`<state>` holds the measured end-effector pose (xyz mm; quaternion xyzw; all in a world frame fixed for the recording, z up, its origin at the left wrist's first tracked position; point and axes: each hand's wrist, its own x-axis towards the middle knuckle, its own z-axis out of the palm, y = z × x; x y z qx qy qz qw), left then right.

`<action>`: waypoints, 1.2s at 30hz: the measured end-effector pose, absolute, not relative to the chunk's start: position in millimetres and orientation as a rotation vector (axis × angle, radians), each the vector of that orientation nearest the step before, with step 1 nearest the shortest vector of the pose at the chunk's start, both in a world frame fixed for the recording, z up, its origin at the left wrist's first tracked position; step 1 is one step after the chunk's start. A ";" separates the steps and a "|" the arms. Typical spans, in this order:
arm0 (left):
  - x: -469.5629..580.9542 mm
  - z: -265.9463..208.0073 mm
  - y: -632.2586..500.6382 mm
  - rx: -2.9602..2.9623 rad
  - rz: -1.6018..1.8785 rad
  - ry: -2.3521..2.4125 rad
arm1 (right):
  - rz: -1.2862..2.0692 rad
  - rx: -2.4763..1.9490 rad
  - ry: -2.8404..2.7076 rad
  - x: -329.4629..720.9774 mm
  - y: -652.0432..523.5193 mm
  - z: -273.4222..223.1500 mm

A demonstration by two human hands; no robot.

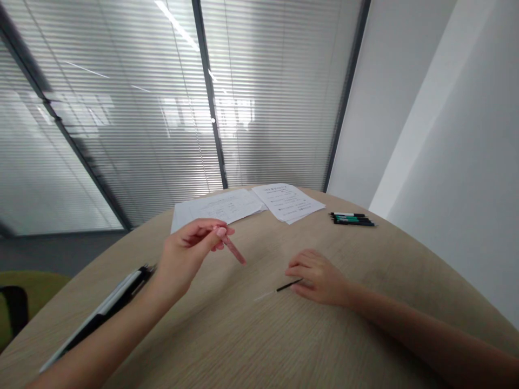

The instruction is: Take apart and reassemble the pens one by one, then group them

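My left hand is raised over the table, closed in a pinch on a slim pink stick that looks like a pen barrel. The stick slants down to the right, its upper end hidden in the fingers. Lower and to the right, my right hand is curled close to the tabletop. Between its thumb and fingers is one end of a thin pen refill, black near the hand and clear toward its left tip. The two hands are apart.
Printed sheets and more paper lie at the table's far edge. Several pens sit in a bunch at right. A long black-and-white object lies partly behind my left forearm. The round wooden table faces glass with blinds.
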<state>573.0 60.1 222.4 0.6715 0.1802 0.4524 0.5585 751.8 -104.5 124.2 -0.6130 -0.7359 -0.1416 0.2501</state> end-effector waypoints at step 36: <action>585.7 153.5 101.5 0.845 0.352 0.753 | -0.659 -1.851 -1.490 767.8 -100.2 111.5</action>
